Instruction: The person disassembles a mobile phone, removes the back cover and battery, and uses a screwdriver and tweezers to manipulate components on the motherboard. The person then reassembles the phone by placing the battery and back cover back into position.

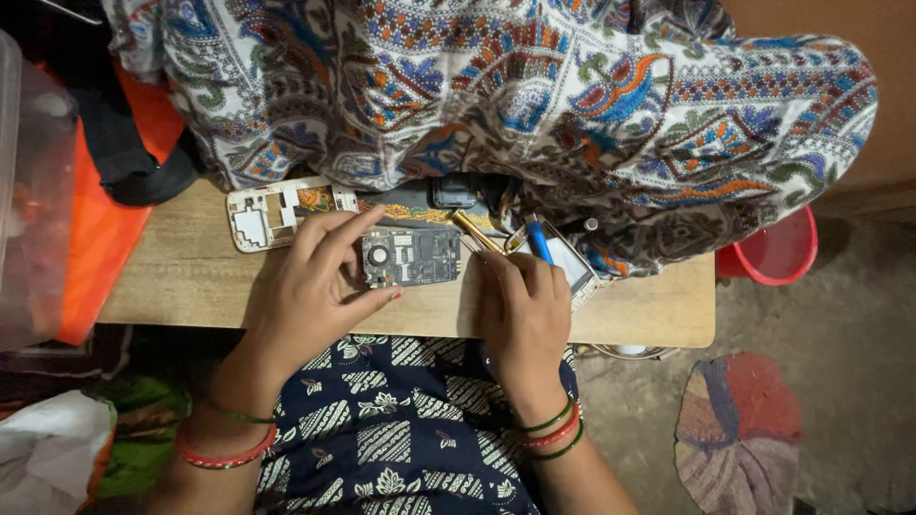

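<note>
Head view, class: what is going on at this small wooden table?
A person seated at the wooden table holds a bare phone circuit board with the left hand, fingers at its edges. The right hand rests beside it, holding a blue-handled tool. A white phone frame lies on the table, near patterned cloth.

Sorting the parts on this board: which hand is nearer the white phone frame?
Left. The left hand lies just right of the white phone frame, gripping the circuit board; the right hand sits farther right, beyond the board.
</note>
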